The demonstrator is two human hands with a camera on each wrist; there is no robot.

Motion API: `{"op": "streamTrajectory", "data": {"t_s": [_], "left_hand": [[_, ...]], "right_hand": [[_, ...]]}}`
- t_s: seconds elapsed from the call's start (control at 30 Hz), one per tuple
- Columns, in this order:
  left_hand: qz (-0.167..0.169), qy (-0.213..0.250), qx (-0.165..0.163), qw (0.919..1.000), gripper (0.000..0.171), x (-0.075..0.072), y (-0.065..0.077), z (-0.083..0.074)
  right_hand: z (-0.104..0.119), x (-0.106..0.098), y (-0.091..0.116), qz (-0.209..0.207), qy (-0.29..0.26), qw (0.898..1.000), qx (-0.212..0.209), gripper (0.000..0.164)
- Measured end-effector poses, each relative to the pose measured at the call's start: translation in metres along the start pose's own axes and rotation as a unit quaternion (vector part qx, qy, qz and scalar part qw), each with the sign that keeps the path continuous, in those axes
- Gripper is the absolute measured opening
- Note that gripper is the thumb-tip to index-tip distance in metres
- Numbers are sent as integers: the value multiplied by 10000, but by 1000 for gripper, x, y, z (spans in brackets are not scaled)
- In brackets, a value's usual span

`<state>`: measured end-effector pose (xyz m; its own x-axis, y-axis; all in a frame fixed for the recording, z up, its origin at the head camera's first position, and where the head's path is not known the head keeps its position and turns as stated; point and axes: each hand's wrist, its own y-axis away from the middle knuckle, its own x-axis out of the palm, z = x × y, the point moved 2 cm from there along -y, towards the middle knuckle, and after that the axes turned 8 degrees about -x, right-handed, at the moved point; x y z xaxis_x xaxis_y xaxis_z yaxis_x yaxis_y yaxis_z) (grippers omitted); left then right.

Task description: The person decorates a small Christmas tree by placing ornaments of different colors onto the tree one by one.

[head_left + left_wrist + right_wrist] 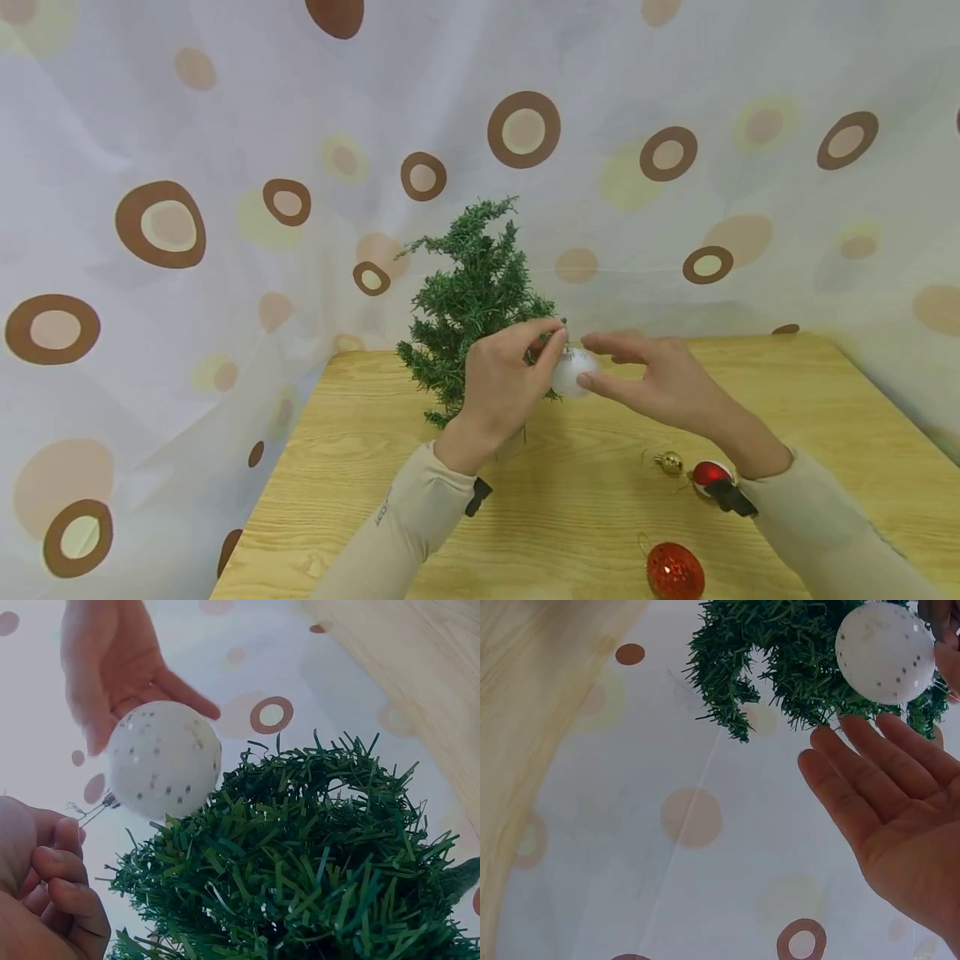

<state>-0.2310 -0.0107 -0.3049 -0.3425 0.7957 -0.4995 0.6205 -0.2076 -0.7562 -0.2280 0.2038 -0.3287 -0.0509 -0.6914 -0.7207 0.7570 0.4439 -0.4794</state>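
Observation:
A small green artificial Christmas tree (480, 287) stands on the table. At its right side hangs a white Christmas ball (573, 375) dotted with small specks. My left hand (510, 375) pinches the thin hanging loop above the ball's cap; in the left wrist view the curled left fingers (71, 892) show beside that loop. Close on the ball's other side is my right hand (667, 383), fingers extended and thumb near the ball's surface. Straight, spread fingers of the right hand (900, 802) appear in the right wrist view, by the ball (885, 652); whether they touch it I cannot tell.
On the wooden table (360, 467), to the right, lie a small gold ball (670, 463), a red and white ball (708, 475) partly behind the right wrist strap, and a shiny red ornament (675, 572) near the front. A spotted curtain (450, 67) hangs behind.

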Motion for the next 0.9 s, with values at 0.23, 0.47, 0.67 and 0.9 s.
{"op": "streamTrajectory", "data": {"t_s": [0.23, 0.47, 0.67, 0.9], "left_hand": [[85, 114, 122, 9998, 15, 1, 2, 0], [218, 81, 10, 9997, 15, 2, 6, 3], [352, 216, -13, 9991, 16, 0, 13, 6], [411, 454, -30, 9981, 15, -5, 17, 8]], "right_hand": [[9, 3, -6, -746, 60, 9928, -937, 33], [16, 6, -12, -1129, -24, 9793, -1678, 35], [16, 11, -15, -1226, -19, 9759, -1807, 33], [15, 14, -15, -1226, -9, 9750, -1852, 33]]}}
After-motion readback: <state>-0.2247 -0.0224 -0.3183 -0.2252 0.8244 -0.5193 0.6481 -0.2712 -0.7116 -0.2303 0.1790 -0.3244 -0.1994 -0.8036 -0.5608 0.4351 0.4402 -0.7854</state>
